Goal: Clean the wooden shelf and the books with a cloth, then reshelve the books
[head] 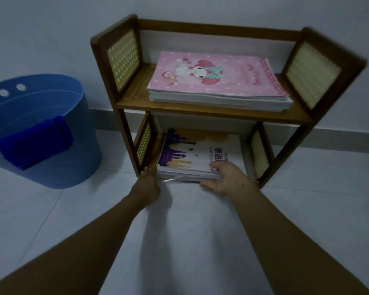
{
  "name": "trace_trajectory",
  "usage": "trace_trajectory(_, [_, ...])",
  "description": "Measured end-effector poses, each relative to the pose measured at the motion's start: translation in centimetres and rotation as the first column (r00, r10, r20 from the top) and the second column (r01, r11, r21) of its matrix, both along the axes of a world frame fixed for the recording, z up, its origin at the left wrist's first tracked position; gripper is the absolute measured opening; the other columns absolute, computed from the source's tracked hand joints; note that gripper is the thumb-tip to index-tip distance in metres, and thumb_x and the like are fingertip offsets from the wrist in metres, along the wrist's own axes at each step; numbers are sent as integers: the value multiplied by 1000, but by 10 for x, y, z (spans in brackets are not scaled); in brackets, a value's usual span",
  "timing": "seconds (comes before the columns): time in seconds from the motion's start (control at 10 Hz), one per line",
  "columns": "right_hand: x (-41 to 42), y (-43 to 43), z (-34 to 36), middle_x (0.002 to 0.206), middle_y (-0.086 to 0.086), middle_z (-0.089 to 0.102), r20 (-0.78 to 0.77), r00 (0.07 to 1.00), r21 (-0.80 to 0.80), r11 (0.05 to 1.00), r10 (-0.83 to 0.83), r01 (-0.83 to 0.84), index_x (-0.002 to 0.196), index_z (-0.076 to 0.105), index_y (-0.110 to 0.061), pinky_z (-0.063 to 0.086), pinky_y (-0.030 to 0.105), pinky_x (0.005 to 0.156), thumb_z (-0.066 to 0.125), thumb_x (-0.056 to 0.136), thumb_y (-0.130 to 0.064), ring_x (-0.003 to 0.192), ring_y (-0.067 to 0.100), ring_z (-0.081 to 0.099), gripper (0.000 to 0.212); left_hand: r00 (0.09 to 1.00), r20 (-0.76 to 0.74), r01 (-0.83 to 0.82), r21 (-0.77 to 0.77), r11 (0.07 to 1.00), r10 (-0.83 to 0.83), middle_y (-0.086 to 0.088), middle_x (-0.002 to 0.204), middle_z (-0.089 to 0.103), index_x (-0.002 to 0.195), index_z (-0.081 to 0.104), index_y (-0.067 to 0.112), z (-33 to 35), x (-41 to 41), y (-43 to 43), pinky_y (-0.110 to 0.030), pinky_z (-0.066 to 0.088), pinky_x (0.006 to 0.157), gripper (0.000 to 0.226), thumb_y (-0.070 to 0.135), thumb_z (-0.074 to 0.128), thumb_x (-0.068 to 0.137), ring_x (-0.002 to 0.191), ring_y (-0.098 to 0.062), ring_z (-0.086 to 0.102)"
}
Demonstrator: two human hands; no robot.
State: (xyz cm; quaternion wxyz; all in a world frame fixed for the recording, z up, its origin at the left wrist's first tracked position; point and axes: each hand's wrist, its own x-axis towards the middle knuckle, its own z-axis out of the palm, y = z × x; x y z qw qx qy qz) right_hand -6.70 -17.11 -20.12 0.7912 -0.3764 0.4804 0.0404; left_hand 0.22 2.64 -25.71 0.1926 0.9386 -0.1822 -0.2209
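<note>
A small two-level wooden shelf (213, 112) with woven side panels stands on the floor against the wall. On its upper level lies a stack of books topped by a pink cartoon cover (213, 75). The lower level holds another stack topped by a white book with a purple skyline (192, 152). My right hand (224, 177) grips that lower stack's front right edge, thumb on top and fingers beneath. My left hand (146, 179) reaches to the stack's front left corner; its fingers are mostly hidden. A dark blue cloth (36, 141) hangs over the rim of a blue tub.
The blue plastic tub (58, 169) stands on the pale tiled floor (185, 241) to the left of the shelf, close to the wall. Bare floor stretches between me and the shelf and off to the right.
</note>
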Motion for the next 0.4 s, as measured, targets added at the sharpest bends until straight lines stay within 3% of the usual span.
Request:
trace_trajectory(0.1, [-16, 0, -1, 141, 15, 40, 1, 997, -72, 995, 74, -74, 119, 44, -8, 47, 45, 92, 49, 92, -9, 127, 35, 43, 28, 999, 32, 17, -51, 999, -15, -21, 153, 21, 146, 19, 1, 4, -11, -8, -37, 28, 114, 54, 6, 39, 96, 142, -31, 24])
trace_trajectory(0.2, [-44, -7, -9, 104, 12, 54, -230, 954, -515, 807, 193, -288, 116, 53, 0, 49, 41, 79, 49, 91, -13, 95, 29, 54, 28, 996, 51, 71, -57, 996, -69, -20, 149, 32, 143, 27, -2, 6, -25, -27, -37, 30, 113, 50, 14, 38, 98, 138, -29, 31])
trace_trajectory(0.3, [-62, -13, -20, 98, 12, 58, -372, 900, -783, 444, 228, -436, 104, 56, 0, 47, 33, 74, 46, 94, -16, 91, 28, 58, 22, 994, 43, 104, -29, 994, -102, -19, 154, 22, 147, 21, 0, 7, -39, -45, -35, 20, 117, 52, 20, 34, 100, 143, -27, 21])
trace_trajectory(0.4, [-82, -21, -30, 123, 14, 58, -479, 818, -845, 86, 318, -528, 120, 53, -5, 44, 35, 97, 41, 98, -24, 114, 27, 54, 32, 980, -10, 198, 7, 980, -198, -14, 157, 14, 148, 16, 3, 20, -57, -66, -39, 12, 120, 53, 27, 27, 102, 146, -24, 10])
